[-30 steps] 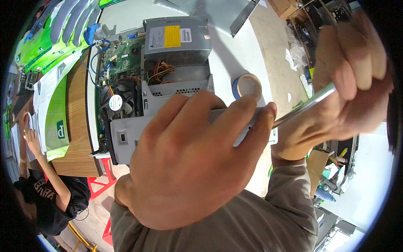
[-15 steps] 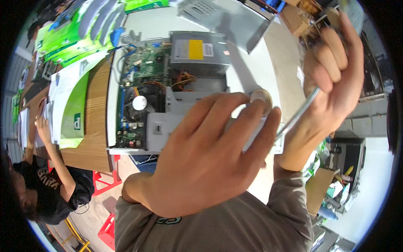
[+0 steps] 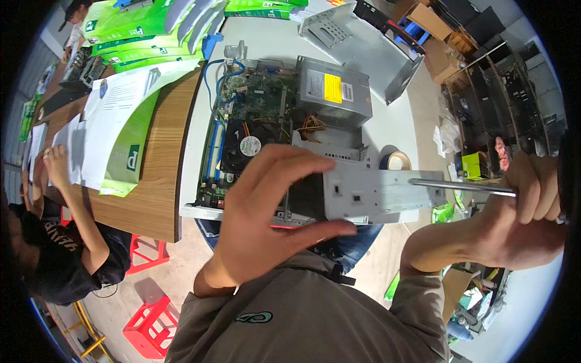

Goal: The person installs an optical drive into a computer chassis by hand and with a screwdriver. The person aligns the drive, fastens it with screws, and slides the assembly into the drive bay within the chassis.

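My left hand (image 3: 266, 209) is closed around the left end of a pale metal drive bracket (image 3: 375, 202), its thumb along the near edge and fingers on the far edge. A screwdriver (image 3: 463, 186) lies across the view, its thin shaft ending over the bracket; whether the tip touches a screw cannot be made out. My right hand (image 3: 526, 221) grips it in a fist that hides the handle. Under and beyond the bracket lies an opened computer case (image 3: 200, 210) with a motherboard (image 3: 260, 94), a round fan (image 3: 248, 145) and a grey power supply (image 3: 339, 91).
Behind the bracket stands a tape roll (image 3: 396, 160). A bent metal cover (image 3: 378, 51) sits at the table's far right. Green paper packs (image 3: 136, 36) are stacked far left, by another person's hand (image 3: 55, 160). Red stools (image 3: 151, 327) stand on the floor.
My right hand has come down and outward, swinging the screwdriver level over the bracket. My left hand has shifted left and now holds the bracket's end. The view has shifted too.
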Tool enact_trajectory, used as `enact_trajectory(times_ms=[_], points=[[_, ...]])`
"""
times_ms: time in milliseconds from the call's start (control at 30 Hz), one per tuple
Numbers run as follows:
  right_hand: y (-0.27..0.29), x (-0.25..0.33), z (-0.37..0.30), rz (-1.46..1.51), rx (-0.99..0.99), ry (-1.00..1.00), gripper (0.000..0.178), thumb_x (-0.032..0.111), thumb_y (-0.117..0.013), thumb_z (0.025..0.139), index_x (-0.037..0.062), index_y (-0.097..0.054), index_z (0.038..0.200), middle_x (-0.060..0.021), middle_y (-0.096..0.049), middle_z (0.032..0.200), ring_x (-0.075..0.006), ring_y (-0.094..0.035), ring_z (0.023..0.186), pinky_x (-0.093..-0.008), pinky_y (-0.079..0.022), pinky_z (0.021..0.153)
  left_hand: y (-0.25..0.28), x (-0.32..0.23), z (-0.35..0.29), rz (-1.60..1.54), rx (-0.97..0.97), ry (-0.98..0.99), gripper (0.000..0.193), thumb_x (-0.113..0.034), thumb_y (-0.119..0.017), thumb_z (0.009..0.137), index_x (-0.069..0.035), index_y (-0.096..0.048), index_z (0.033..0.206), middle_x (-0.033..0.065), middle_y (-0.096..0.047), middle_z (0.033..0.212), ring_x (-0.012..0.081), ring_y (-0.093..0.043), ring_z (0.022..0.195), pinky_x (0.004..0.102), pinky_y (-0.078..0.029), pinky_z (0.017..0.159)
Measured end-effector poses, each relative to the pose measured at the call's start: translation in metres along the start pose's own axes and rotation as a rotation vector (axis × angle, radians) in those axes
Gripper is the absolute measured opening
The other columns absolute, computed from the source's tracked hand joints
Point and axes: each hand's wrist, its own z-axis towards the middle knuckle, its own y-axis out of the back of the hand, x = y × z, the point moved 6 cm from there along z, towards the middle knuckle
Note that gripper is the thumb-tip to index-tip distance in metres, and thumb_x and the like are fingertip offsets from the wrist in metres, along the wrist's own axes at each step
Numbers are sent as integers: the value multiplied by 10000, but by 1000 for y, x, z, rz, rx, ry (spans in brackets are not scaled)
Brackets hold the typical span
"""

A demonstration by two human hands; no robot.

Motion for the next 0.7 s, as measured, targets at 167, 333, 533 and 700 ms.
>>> enact_trajectory(times_ms=[167,333,533,700], points=[[-28,-32,-3,-147,22,38,230,101,-484,999,125,-375,798,45,-231,646,-83,-195,532,-255,-204,464,-7,1,-10,-72,-118,-52,654,-160,-957,590,-27,-649,1152,135,-615,1071,272,-636,915,360,-541,776],[-45,-45,3,-228,64,23,233,124,-482,1009,122,-384,797,44,-227,645,-87,-193,536,-261,-204,471,-10,9,-15,-117,-155,-136,712,-214,-983,563,-17,-628,1148,144,-649,1038,265,-654,903,354,-540,730],[-55,-49,7,-287,106,6,243,151,-480,1020,120,-395,795,42,-222,644,-93,-191,542,-267,-203,479,-9,12,-11,-134,-164,-167,741,-253,-1000,539,-15,-621,1130,149,-674,1006,258,-667,871,337,-546,712],[-63,-53,8,-313,131,2,254,174,-479,1030,117,-405,794,41,-219,643,-98,-189,546,-273,-203,486,-9,14,-13,-147,-156,-162,730,-259,-1002,531,-7,-631,1107,153,-681,1009,260,-670,860,338,-548,712]])
